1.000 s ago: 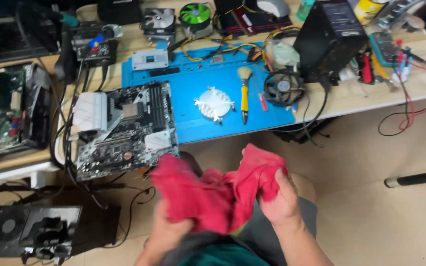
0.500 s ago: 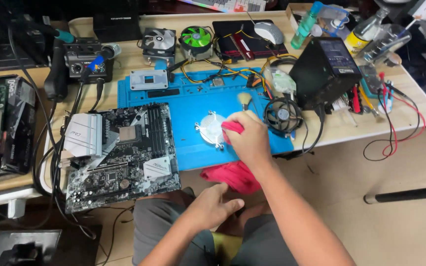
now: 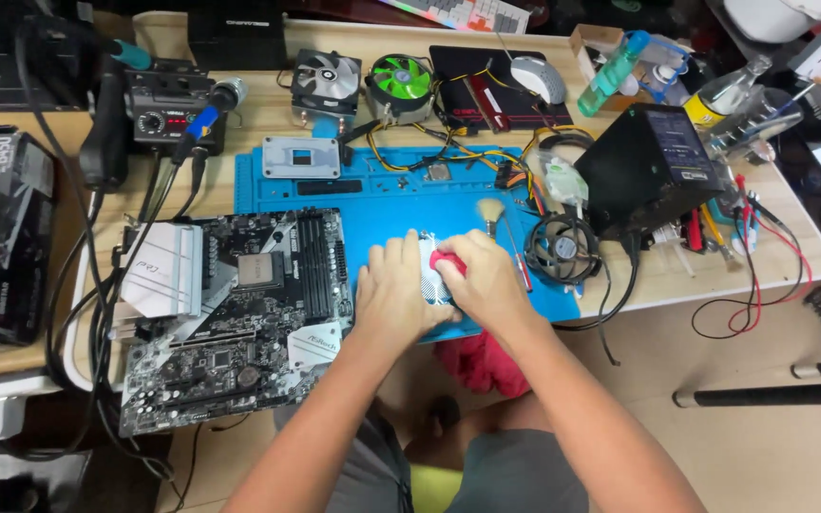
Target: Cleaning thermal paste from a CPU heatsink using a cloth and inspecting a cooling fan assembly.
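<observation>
Desk (image 3: 353,123) cluttered | blue mat (image 3: 382,204) under motherboard (image 3: 230,313) | tan floor (image 3: 715,456)

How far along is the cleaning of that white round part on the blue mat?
Done: white round part lies on the blue mat. In hand: left hand steadies it, right hand presses the red cloth on it. How clean it is cannot be seen.

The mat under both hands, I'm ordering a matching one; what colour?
Blue mat, seen in the head view.
</observation>
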